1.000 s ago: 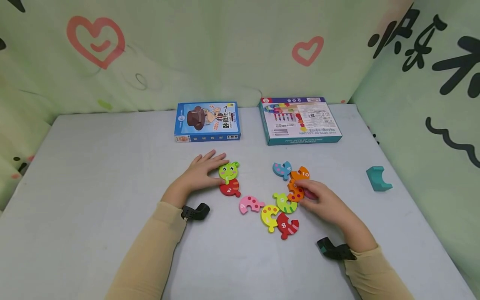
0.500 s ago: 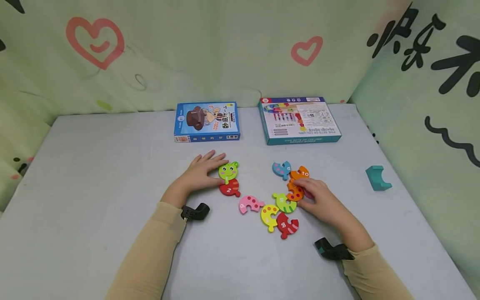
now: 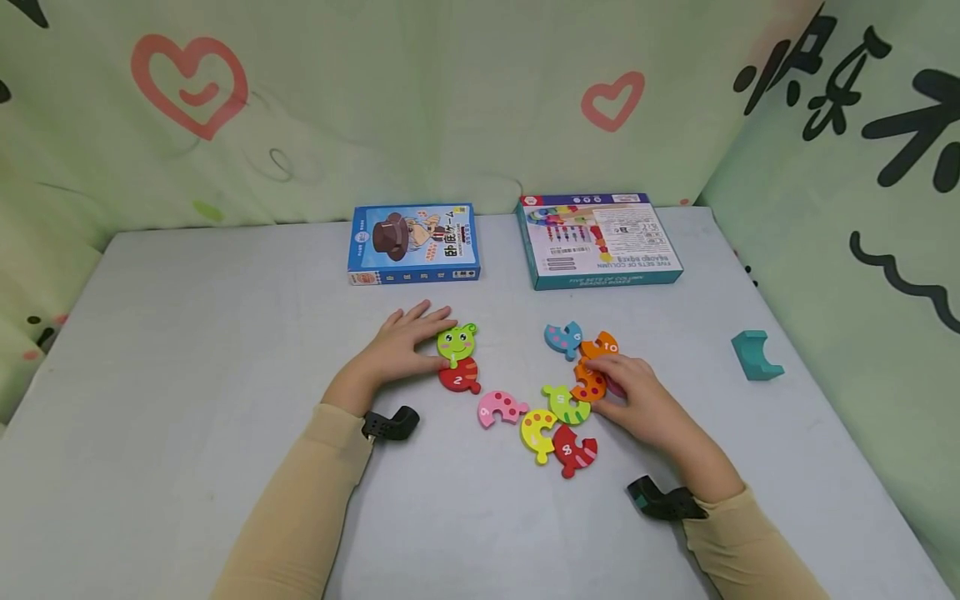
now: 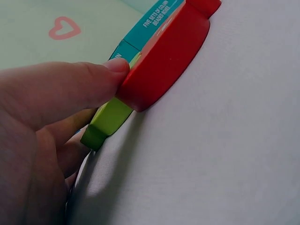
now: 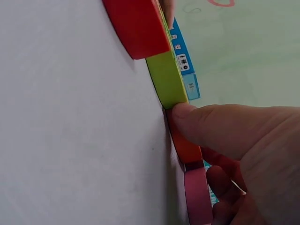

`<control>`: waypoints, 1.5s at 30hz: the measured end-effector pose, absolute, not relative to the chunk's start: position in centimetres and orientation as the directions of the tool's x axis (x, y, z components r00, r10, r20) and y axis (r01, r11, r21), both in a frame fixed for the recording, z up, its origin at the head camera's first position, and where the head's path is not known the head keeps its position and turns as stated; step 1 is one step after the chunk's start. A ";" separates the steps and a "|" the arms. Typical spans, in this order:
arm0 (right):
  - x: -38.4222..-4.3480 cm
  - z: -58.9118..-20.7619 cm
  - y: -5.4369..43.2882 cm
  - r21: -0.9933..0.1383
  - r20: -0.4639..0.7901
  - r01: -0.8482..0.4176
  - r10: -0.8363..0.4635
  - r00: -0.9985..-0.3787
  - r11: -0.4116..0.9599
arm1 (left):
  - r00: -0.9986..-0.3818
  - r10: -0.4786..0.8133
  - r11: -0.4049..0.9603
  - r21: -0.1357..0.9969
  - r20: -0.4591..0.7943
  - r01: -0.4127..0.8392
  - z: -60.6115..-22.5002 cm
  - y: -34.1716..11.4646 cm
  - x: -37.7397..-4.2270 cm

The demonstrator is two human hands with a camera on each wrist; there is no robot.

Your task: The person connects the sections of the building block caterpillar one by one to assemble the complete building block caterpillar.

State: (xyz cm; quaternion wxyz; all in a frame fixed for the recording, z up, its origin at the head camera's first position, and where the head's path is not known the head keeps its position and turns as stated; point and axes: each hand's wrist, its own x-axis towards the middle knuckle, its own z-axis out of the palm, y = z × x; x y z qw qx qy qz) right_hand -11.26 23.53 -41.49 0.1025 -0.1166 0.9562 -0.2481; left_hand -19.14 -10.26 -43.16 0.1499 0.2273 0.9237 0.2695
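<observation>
In the head view, my left hand (image 3: pixel 401 343) lies against the green smiling caterpillar-head puzzle piece (image 3: pixel 456 342), thumb at its lower side and index finger at its top. A red piece numbered 2 (image 3: pixel 459 377) joins it below; the left wrist view shows the thumb (image 4: pixel 101 77) by their seam. My right hand (image 3: pixel 645 404) grips an orange spotted puzzle piece (image 3: pixel 588 384), thumb (image 5: pixel 201 124) on its edge. A green striped piece (image 3: pixel 570 407) adjoins it, then red (image 3: pixel 576 452), yellow (image 3: pixel 536 434) and pink (image 3: pixel 499 407) pieces. A purplish-pink piece (image 5: pixel 198 194) is partly hidden by the hand.
Beyond the hand lie a second orange piece (image 3: pixel 602 343) and a blue piece (image 3: pixel 562 340). A teal arched block (image 3: pixel 757 356) stands at the right of the white table (image 3: pixel 187 375). Two flat boxes, one blue (image 3: pixel 414 244) and one teal-edged (image 3: pixel 600 242), lie along the back by the curtain.
My right hand has shifted slightly left with the orange piece, and the green striped piece has slid a little left too. The left hand stays in place.
</observation>
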 end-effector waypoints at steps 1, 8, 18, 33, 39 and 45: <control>-11.3 -41.4 23.5 -0.494 -0.145 -0.175 -0.279 -0.949 0.852 | -0.852 0.501 0.751 0.567 -0.153 0.340 -43.1 -10.3 -19.1; -11.6 -40.7 23.4 -0.445 -0.201 -0.218 -0.334 -0.921 0.869 | -0.853 0.498 0.749 0.574 -0.158 0.331 -43.1 -10.2 -19.1; -12.1 -39.9 22.9 -0.429 -0.228 -0.216 -0.336 -0.914 0.877 | -0.854 0.498 0.748 0.573 -0.153 0.334 -43.2 -10.2 -19.0; -11.9 -38.6 22.6 -0.472 -0.169 -0.209 -0.321 -0.932 0.857 | -0.855 0.498 0.749 0.569 -0.146 0.339 -43.0 -10.3 -19.1; -12.0 -37.3 18.8 -0.597 -0.178 -0.229 -0.405 -0.897 0.769 | -0.854 0.497 0.754 0.562 -0.152 0.339 -42.8 -10.3 -19.1; -12.1 -37.0 14.4 -0.593 -0.237 -0.237 -0.448 -0.862 0.770 | -0.853 0.498 0.754 0.564 -0.156 0.337 -43.1 -10.2 -19.1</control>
